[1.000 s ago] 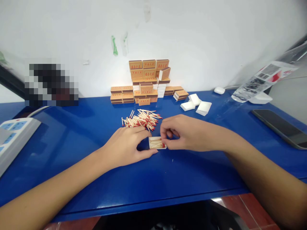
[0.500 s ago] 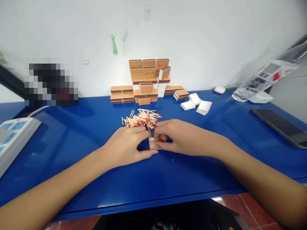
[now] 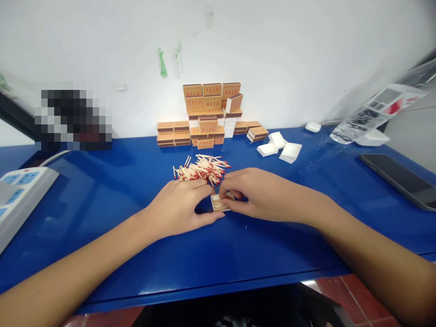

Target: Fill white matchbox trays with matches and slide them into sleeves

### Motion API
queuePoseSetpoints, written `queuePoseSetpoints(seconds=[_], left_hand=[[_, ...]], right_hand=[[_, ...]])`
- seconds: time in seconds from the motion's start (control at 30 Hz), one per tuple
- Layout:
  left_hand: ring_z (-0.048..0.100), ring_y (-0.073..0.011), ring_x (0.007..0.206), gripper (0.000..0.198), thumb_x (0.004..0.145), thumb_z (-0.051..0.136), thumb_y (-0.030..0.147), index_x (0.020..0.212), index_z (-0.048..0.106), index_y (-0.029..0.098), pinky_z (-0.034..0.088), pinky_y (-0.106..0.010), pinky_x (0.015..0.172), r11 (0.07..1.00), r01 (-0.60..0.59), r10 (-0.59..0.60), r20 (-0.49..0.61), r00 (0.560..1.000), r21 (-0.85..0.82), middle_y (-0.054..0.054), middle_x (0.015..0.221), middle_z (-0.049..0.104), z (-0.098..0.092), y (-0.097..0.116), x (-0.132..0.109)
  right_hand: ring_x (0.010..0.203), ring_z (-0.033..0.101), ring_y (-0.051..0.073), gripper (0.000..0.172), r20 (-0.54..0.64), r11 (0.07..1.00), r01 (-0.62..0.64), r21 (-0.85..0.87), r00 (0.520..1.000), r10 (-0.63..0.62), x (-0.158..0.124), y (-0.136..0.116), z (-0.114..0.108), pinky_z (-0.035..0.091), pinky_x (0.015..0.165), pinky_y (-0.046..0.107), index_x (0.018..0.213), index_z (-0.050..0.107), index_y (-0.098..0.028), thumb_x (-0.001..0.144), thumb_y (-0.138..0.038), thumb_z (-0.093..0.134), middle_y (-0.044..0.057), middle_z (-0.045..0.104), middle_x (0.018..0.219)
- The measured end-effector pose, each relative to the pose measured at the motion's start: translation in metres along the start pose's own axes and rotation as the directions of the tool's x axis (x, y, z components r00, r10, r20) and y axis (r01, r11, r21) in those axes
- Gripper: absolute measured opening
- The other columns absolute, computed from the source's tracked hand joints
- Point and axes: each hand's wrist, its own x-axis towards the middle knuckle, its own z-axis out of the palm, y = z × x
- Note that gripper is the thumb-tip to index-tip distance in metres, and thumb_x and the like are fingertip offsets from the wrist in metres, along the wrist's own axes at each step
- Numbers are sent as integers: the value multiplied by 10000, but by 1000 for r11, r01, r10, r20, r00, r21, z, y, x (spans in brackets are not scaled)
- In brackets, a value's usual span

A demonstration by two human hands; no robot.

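A small white matchbox tray [image 3: 218,204] with matches in it lies on the blue table [image 3: 102,204]. My left hand [image 3: 180,206] rests beside its left end, thumb and fingers curled around that end. My right hand [image 3: 254,193] covers the tray's right part, fingers bent and pinched over the matches inside. Just behind both hands lies a loose pile of red-tipped matches [image 3: 202,168].
Stacked tan matchboxes [image 3: 207,116] stand against the white wall. Empty white trays [image 3: 281,147] lie to their right. A power strip [image 3: 20,190] sits at the left edge, a phone [image 3: 400,179] and a plastic bottle [image 3: 371,113] at the right.
My right hand has slid left over the tray, hiding most of the matches in it. My left hand has stayed put.
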Motion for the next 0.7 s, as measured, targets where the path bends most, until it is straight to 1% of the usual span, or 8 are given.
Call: queuePoseSetpoints(seconds=[0.13,0.23,0.33,0.4,0.47,0.5,0.6,0.7], left_hand=[[663,-158,666,363,935,707,544,1002,750,190,432,-274,592,1000,-4,4,0,1000,3,-23,841,744,1,0,-1],[664,-156,671,393,933,710,575,998,744,189,427,-272,593,1000,-14,13,-7,1000,-8,-23,860,749,0,0,-1],[662,-154,675,432,919,719,617,987,744,191,421,-270,592,999,-33,33,2,999,-25,-20,867,743,-1,1,-1],[674,-160,708,450,920,710,638,985,743,194,423,-269,603,997,-66,67,22,997,-41,-18,866,734,-1,1,-1],[681,-163,731,465,932,684,656,996,738,198,416,-271,604,994,-104,106,40,994,-45,-14,860,723,-1,1,-2],[683,-163,736,470,941,670,660,1008,736,200,412,-273,601,992,-117,119,46,992,-42,-12,859,719,0,1,-2],[685,-161,736,477,956,643,666,1020,732,201,408,-279,596,992,-127,128,49,991,-25,-11,861,714,0,0,-3],[689,-166,739,474,958,644,660,990,727,195,408,-286,596,992,-129,129,43,991,-8,-12,863,718,0,0,-3]], right_hand=[[678,499,148,156,-8,1000,12,-13,1000,-12,1,1,-1,320,631,309,789,644,-203,940,-227,611,11,633,762],[648,490,135,150,-130,999,-38,-21,991,35,2,7,-2,318,623,302,797,678,-206,930,-234,616,-5,626,724],[612,494,132,129,-307,987,-162,-3,939,153,6,19,-4,330,614,302,829,726,-202,899,-222,618,-14,602,660],[598,503,134,122,-373,972,-229,54,898,232,12,31,-8,344,604,305,851,743,-195,874,-223,626,-14,603,648],[598,519,137,119,-385,959,-267,99,878,284,20,41,-12,360,602,309,841,750,-191,855,-234,640,-7,621,655],[604,528,139,116,-378,956,-274,102,878,292,25,46,-14,367,605,312,828,752,-188,846,-238,649,-1,633,664],[644,552,145,111,-329,966,-254,38,910,252,44,55,-17,385,635,317,809,765,-178,824,-235,671,21,667,713],[692,568,153,121,-271,972,-231,-47,939,210,58,59,-15,395,655,317,840,774,-170,820,-257,692,44,696,796]])
